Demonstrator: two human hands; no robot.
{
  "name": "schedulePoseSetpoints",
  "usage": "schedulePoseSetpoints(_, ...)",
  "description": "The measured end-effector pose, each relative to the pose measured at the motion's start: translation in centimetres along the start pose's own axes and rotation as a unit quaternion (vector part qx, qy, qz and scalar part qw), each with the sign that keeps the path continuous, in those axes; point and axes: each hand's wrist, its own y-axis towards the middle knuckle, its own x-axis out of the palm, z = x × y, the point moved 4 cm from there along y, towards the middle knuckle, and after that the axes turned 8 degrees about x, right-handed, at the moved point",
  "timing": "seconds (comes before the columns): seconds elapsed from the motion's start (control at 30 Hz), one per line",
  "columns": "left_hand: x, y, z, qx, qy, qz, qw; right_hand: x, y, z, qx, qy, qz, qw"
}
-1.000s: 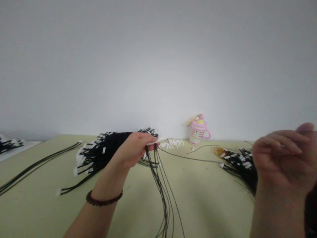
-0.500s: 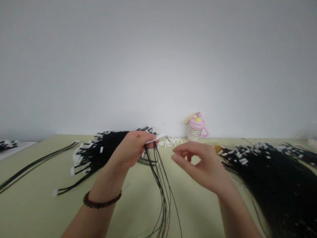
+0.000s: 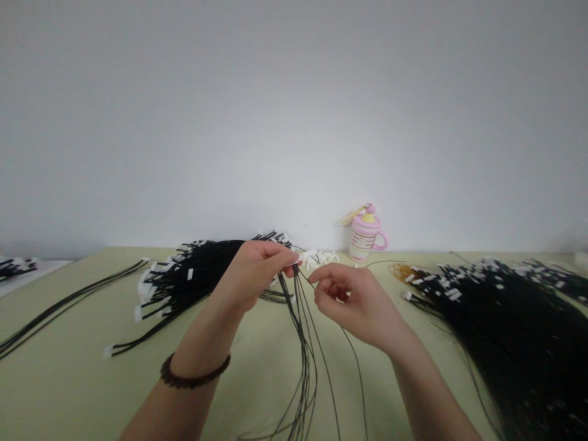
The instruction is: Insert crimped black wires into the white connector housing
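Observation:
My left hand (image 3: 253,275) is raised over the middle of the table, its fingers pinched on a small white connector with several thin black wires (image 3: 304,349) hanging down from it. My right hand (image 3: 345,297) sits just to the right of it, thumb and forefinger pinched on one more thin black wire (image 3: 356,367) whose end points at the connector. A dark bead bracelet (image 3: 195,375) is on my left wrist.
A heap of black wires with white connectors (image 3: 184,283) lies behind my left hand, a larger heap (image 3: 509,324) at the right. Loose white connectors (image 3: 321,257) and a pink cup (image 3: 365,234) stand by the wall. More wires (image 3: 68,303) lie at the left on the green table (image 3: 68,380).
My right hand came in from the far right with a single wire and closed up to the left hand. The left hand stayed nearly still, holding the connector.

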Motion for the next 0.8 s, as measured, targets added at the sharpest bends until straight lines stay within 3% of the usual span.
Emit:
schedulePoseSetpoints(0.1,-0.4,0.4,-0.9,-0.019,-0.014,0.017,1.0,-0.8,-0.8,-0.2,0.013,0.129,-0.131,0.983)
schedulePoseSetpoints(0.17,-0.6,0.6,-1.3,-0.025,-0.031,0.022,0.999,-2.3,-1.7,-0.2,-0.001,0.208,-0.168,0.964)
schedulePoseSetpoints(0.23,-0.7,0.8,-1.4,-0.026,-0.05,0.019,0.998,-5.0,-2.6,-0.1,-0.077,0.258,-0.106,0.957)
schedulePoseSetpoints(0.3,-0.7,0.8,-1.3,-0.025,-0.062,0.016,0.998,-8.1,-3.5,0.5,-0.158,0.297,0.021,0.942)
schedulePoseSetpoints(0.4,-0.9,0.8,-1.1,-0.025,-0.066,0.018,0.997,-11.7,-4.3,2.1,-0.177,0.347,0.202,0.899)
schedulePoseSetpoints(0.47,-0.9,0.8,-1.1,-0.026,-0.072,0.016,0.997,-12.9,-4.6,2.7,-0.17,0.374,0.271,0.871)
schedulePoseSetpoints(0.53,-0.8,0.9,-1.2,-0.027,-0.079,0.013,0.996,-13.4,-4.6,2.5,-0.173,0.378,0.294,0.861)
schedulePoseSetpoints(0.67,-0.6,0.9,-1.6,-0.032,-0.078,0.012,0.996,-13.4,-5.0,1.5,-0.149,0.341,0.313,0.874)
schedulePoseSetpoints(0.8,-0.3,1.0,-1.9,-0.03,-0.077,0.005,0.997,-13.8,-6.0,1.1,-0.139,0.354,0.361,0.852)
